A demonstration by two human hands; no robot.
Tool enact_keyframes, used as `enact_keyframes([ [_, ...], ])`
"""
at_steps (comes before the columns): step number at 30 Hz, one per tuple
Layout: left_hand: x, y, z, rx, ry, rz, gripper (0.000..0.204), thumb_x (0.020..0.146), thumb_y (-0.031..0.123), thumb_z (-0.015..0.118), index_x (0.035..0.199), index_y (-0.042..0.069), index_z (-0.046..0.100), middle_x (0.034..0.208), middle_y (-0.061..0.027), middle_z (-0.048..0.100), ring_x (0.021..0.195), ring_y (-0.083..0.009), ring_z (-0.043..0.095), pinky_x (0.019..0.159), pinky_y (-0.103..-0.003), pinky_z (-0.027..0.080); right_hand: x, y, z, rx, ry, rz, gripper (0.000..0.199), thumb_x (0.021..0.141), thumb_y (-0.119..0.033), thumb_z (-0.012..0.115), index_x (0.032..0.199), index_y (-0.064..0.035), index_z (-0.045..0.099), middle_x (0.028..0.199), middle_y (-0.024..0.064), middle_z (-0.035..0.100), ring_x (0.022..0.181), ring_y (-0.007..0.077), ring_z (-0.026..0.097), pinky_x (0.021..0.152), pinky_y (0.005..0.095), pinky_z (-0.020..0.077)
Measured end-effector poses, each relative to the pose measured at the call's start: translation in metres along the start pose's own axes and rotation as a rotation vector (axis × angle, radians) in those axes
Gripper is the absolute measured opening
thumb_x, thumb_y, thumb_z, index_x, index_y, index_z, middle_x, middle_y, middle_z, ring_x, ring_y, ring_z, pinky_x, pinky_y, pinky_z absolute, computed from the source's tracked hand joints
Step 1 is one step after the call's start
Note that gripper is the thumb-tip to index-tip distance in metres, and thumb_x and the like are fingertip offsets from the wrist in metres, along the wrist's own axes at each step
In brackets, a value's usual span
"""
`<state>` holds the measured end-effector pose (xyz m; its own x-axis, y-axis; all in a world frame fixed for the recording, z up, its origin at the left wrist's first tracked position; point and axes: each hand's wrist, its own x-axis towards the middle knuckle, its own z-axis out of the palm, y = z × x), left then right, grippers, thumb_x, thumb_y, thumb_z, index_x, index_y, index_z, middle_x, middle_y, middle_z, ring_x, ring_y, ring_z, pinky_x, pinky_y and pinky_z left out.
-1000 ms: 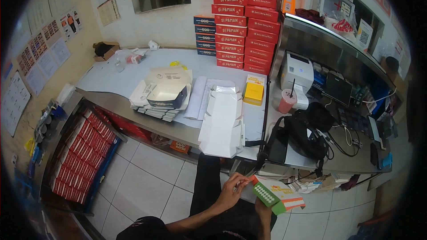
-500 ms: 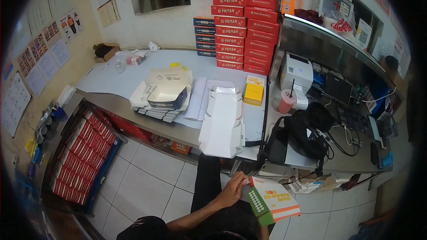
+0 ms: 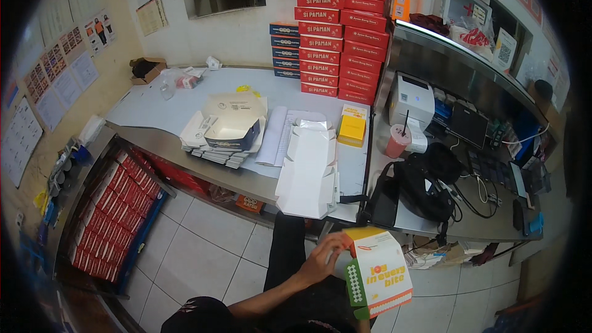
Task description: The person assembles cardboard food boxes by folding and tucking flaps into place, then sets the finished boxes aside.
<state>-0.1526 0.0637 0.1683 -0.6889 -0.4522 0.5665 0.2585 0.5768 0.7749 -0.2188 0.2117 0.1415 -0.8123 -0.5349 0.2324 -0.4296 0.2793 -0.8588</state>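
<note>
Over my lap is a small carton food box (image 3: 385,271), white with yellow, green and orange printed panels. My left hand (image 3: 322,260) is closed, with bent fingers at the box's upper left edge, beside its yellow flap. Behind and under the box my right hand is hidden; only a sliver of the right forearm (image 3: 365,325) shows below it. On the counter ahead lies a stack of flat white box blanks (image 3: 306,172). To its left, a partly folded dark blue and cream box (image 3: 231,135) rests on a pile of blanks.
A yellow box (image 3: 351,131) stands on the counter (image 3: 148,108) beside the blanks. Tall stacks of red boxes (image 3: 319,43) rise at the back. At right are a pink drink cup (image 3: 398,142), a white printer (image 3: 410,98) and a black bag (image 3: 425,188). Red cartons (image 3: 111,222) fill a lower shelf.
The printed box has turned and risen a little, bringing its yellow flap and more of its white face into view. My left hand has shifted slightly, staying at the box's edge.
</note>
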Motion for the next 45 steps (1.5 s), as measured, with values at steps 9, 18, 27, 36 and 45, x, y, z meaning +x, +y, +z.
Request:
enact_keyframes([
  [9,0.007,-0.037,0.0,0.107,0.153,0.23,0.028,0.082,-0.005,0.066,0.109,-0.002,0.061,0.115,-0.0165,0.067,0.112,-0.032,0.065,0.095,-0.04,0.053,-0.002,-0.003,0.009,0.009,0.002,-0.025,0.015,0.083,0.001,0.069,0.098,0.0006,0.066,0.087,0.0071,0.067,0.081,0.0186,0.064,0.075,0.0339,0.0513],
  [18,0.001,-0.031,0.008,0.235,0.317,-0.045,0.016,0.087,-0.001,0.064,0.103,0.0,0.064,0.09,-0.012,0.074,0.084,-0.024,0.075,0.07,-0.032,0.059,-0.017,-0.006,0.021,-0.061,-0.013,-0.058,0.016,0.081,0.001,0.07,0.097,0.0004,0.066,0.087,0.0063,0.067,0.081,0.0178,0.064,0.075,0.0334,0.0515],
  [27,-0.001,-0.002,0.004,-0.091,0.017,-0.303,0.009,0.092,0.004,0.066,0.101,0.001,0.065,0.108,-0.0125,0.071,0.103,-0.0209,0.07,0.082,-0.032,0.055,0.0,0.004,0.016,0.015,0.013,-0.05,0.018,0.08,0.002,0.071,0.097,0.0002,0.066,0.087,0.0054,0.067,0.081,0.0169,0.064,0.075,0.0328,0.0517],
  [36,-0.019,0.004,0.012,-0.424,-0.012,-0.359,0.007,0.091,0.0,0.067,0.089,0.0,0.06,0.091,-0.0046,0.056,0.079,-0.0111,0.051,0.068,-0.026,0.042,0.024,0.019,-0.007,0.269,0.14,0.051,0.019,0.078,0.003,0.073,0.096,0.0,0.067,0.086,0.0046,0.067,0.08,0.0161,0.064,0.075,0.0322,0.0519],
  [45,-0.014,0.019,0.021,-0.283,0.052,-0.241,0.012,0.088,0.001,0.07,0.084,0.0,0.059,0.081,-0.0079,0.058,0.078,-0.0203,0.054,0.075,-0.032,0.043,0.041,0.003,-0.022,0.104,0.187,-0.093,0.017,0.069,-0.001,0.079,0.084,-0.0009,0.071,0.09,0.0084,0.071,0.081,0.0204,0.067,0.074,0.0323,0.0521],
])
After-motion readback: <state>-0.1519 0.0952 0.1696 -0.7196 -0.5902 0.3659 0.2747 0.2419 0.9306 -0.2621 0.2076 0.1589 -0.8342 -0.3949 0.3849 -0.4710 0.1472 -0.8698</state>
